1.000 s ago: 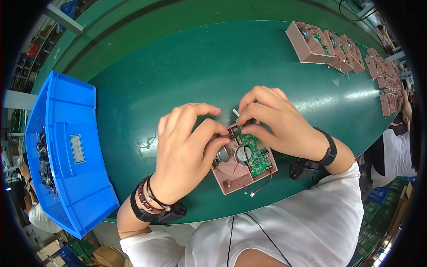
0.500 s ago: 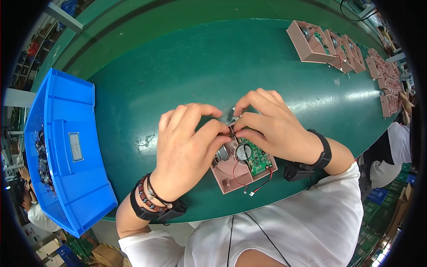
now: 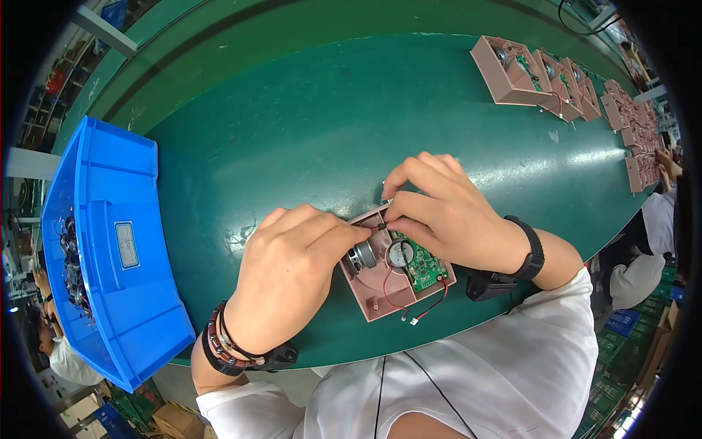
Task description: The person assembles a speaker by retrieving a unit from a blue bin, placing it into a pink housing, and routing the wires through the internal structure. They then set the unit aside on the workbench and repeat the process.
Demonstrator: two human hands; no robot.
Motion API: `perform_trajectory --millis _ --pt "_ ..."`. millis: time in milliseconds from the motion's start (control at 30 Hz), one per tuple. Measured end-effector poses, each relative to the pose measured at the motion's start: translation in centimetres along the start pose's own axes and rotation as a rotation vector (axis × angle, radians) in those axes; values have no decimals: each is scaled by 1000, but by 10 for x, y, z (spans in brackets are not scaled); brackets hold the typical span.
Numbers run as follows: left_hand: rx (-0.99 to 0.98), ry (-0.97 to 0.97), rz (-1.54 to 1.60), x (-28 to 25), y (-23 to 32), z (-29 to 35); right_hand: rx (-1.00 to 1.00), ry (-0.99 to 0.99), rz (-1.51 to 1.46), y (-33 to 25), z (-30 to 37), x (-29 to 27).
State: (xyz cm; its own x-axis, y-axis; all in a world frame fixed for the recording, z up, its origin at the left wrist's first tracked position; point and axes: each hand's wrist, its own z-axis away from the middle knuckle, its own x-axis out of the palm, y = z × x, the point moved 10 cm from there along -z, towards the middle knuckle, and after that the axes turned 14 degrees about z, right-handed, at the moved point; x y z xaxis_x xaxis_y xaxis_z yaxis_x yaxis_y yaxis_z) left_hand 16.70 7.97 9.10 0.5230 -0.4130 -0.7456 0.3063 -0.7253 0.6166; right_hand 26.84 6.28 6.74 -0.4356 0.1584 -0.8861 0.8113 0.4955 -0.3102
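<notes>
In front of me on the green table lies an open pink plastic housing (image 3: pixel 374 310), split by an inner wall. A round speaker (image 3: pixel 360 257) sits in its left part. Its right part holds a green circuit board (image 3: pixel 433 268) with a silver disc (image 3: pixel 400 253) beside it. At the housing's far end, my left hand (image 3: pixel 289 271) pinches a thin wire, mostly hidden by the fingertips. My right hand (image 3: pixel 450 212) is closed at the same spot on a small dark piece (image 3: pixel 381 226) joined to that wire. Red and black leads (image 3: pixel 431 310) with white plugs hang over the near edge.
A blue bin (image 3: pixel 135 293) with a heap of dark wired parts (image 3: pixel 73 271) stands at the left. More pink housings (image 3: pixel 508 77) are lined up at the far right, several with boards and speakers inside. Another person's hand (image 3: pixel 667 167) is beside the rightmost ones.
My left hand has moved left and nearer to me, its fingers drawing together and uncovering more of the speaker. The right hand stays almost in place over the housing.
</notes>
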Motion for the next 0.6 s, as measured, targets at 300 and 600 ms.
perform_trajectory --millis 300,600 --pt "4 56 165 5 8 -2 -4 15 2 0 -1 0" --pt "95 81 183 15 -2 -4 -23 33 0 -1 0 2"
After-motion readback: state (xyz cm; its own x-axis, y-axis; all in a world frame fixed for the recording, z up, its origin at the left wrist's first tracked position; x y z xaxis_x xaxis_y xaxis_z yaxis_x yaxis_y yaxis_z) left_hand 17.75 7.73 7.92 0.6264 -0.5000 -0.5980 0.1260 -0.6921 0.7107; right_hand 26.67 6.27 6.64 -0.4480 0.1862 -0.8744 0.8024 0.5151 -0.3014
